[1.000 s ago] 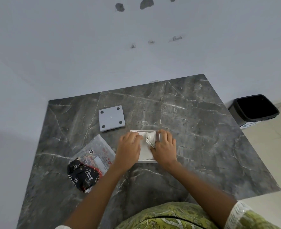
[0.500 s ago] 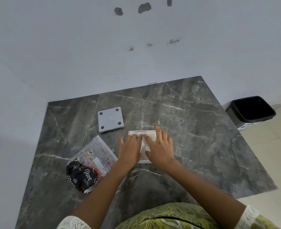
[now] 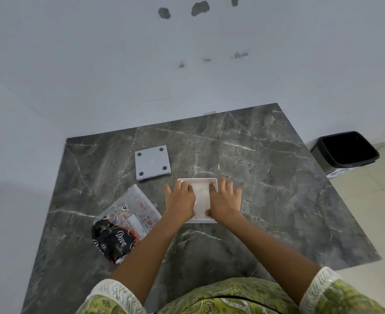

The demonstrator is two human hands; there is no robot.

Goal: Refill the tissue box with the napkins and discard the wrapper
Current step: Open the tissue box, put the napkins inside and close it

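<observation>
— While both hands press flat on the napkins (image 3: 201,198) in the open tissue box (image 3: 197,180) at mid-table, where lies the wrapper?

— Crinkled clear-and-black plastic wrapper (image 3: 123,225) rests just left, nearer the left hand (image 3: 180,201); the right hand (image 3: 225,201) is nearer the black bin (image 3: 345,150) beyond the marble table (image 3: 266,177). Fingers spread, gripping nothing. A grey square base (image 3: 152,162) waits behind
</observation>
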